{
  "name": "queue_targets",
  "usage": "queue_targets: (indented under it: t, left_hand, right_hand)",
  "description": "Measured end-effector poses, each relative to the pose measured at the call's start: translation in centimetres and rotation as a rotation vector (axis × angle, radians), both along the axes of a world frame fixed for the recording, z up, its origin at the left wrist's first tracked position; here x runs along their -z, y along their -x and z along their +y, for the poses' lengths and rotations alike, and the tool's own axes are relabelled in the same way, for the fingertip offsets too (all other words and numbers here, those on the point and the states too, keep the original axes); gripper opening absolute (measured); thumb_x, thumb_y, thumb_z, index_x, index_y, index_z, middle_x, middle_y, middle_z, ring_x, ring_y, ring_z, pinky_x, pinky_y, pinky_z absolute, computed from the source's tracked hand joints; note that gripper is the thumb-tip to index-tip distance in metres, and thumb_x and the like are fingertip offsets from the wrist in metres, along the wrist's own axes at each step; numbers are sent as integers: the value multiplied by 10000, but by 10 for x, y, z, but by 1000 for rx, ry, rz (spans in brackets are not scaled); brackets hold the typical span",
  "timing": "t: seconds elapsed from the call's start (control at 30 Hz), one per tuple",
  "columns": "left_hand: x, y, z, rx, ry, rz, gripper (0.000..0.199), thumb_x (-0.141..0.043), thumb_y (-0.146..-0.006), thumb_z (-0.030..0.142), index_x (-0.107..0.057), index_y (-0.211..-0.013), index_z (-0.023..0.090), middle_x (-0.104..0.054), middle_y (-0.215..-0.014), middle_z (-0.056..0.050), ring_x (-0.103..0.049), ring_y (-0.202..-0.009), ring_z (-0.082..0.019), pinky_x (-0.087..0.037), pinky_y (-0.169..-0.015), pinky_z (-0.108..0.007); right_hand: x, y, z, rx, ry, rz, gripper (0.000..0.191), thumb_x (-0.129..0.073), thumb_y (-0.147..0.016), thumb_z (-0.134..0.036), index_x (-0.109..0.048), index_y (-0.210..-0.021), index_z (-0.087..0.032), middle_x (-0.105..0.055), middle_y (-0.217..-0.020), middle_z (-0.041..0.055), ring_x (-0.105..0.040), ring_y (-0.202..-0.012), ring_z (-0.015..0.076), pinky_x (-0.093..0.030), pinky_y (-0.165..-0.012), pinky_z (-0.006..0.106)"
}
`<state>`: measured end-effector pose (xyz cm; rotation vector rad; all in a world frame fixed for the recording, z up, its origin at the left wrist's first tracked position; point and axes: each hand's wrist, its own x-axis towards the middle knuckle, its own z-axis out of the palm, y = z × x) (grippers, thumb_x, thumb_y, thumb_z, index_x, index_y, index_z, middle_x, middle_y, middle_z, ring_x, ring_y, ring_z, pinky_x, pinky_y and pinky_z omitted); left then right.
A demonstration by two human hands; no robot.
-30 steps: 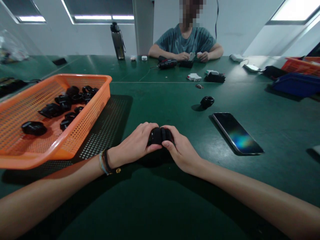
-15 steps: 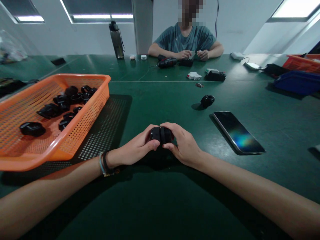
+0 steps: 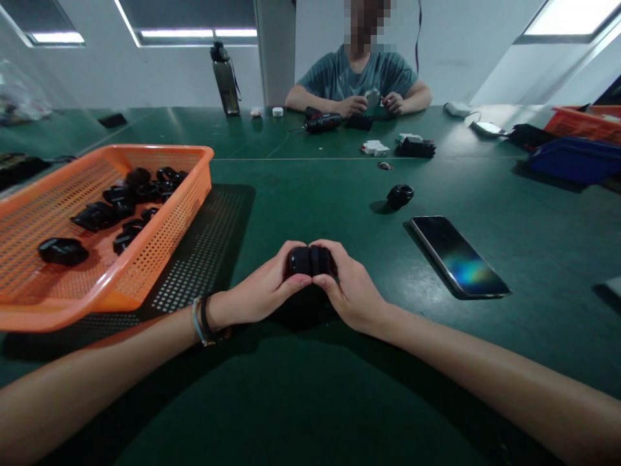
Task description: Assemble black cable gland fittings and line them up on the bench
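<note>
Away from basket rim (image 3: 121, 272), hands (image 3: 356, 291) gripping fitting (image 3: 309, 261)

Site: workshop
Surface: flat green table (image 3: 291, 194), supporting black power drill (image 3: 324, 123)
Storage: orange perforated plastic basket (image 3: 167, 255), holding black parts (image 3: 63, 251)

Dim room; pale light enters by the windows (image 3: 565, 18), glaring off the phone (image 3: 458, 255) (edges stretch, shadows pool dark).
</note>
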<state>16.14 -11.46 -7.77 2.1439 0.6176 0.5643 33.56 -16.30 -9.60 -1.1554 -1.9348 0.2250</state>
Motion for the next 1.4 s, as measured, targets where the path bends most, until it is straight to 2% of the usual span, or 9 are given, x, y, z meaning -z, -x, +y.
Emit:
queue_targets:
  t: [0.23,0.43,0.63,0.9,1.07,1.17,1.23,1.33,1.4]
  left_hand:
    - [-2,-1,2,-35,-46,52,355,-420,-900,444,-401,-1103,153,-562,-1067,-117,-572,-923,-232,-483,-826,-379]
    - [1,-1,7,-111,-229,147,377,-491,-865,453,-457,-1108,167,-560,-1149,-130,-528,-1057,-279,-434,-938,-463]
    - [1,0,9,-96,-336,188,461,-438,-881,540,-469,-1109,141,-565,-1086,-126,-529,-997,-271,-452,-896,-450]
    - [0,-1,10,-116,-380,195,501,-399,-873,593,-480,-1075,141,-565,-1055,-130,-526,-961,-272,-444,-883,-459]
    - [0,-2,8,-87,-204,105,543,-355,-876,611,-426,-1116,129,-537,-1050,-125,-537,-892,-233,-463,-819,-393]
    - [0,-2,6,-26,-21,-2,575,-245,-897,624,-390,-1144,125,-522,-945,-79,-515,-786,-179,-458,-727,-326]
    - [-1,-2,5,20,72,-45,554,-219,-903,622,-409,-1088,136,-504,-840,-35,-492,-724,-156,-444,-699,-303]
    - [-1,-3,4,63,131,-48,468,-288,-908,595,-429,-984,155,-492,-784,-9,-484,-712,-147,-432,-723,-298]
    - [-2,-3,4,64,139,-38,426,-340,-910,560,-426,-1002,153,-503,-815,-18,-495,-740,-153,-431,-745,-302]
  right_hand:
    - [-1,0,-1,0,103,54,507,-265,-906,-615,-444,-1086,-175,-654,-931,118,-646,-769,225,-520,-627,347]
    - [-3,2,-3,7,279,130,488,-283,-911,-602,-448,-1072,-172,-668,-872,100,-650,-724,224,-504,-607,334]
    - [-5,3,-3,-11,328,180,469,-296,-915,-586,-454,-1059,-168,-670,-871,101,-647,-721,213,-500,-607,325]
    - [-5,4,-4,-4,320,198,413,-312,-927,-546,-471,-1036,-181,-669,-848,79,-638,-704,197,-490,-596,309]
    - [-5,1,1,13,272,130,474,-271,-919,-594,-486,-1031,-187,-660,-830,69,-635,-686,188,-489,-575,294]
    - [-4,-5,8,-15,68,23,522,-284,-897,-628,-479,-1076,-177,-661,-933,105,-636,-780,211,-514,-653,335]
    - [-3,-9,11,-54,-64,-48,517,-282,-900,-618,-473,-1090,-176,-659,-967,116,-629,-821,217,-520,-700,350]
    - [-2,-12,13,-88,-156,-116,486,-264,-916,-588,-461,-1095,-181,-661,-947,108,-618,-786,205,-524,-690,343]
    - [-1,-12,13,-90,-167,-125,480,-256,-920,-581,-454,-1095,-180,-661,-934,107,-616,-766,202,-526,-670,337]
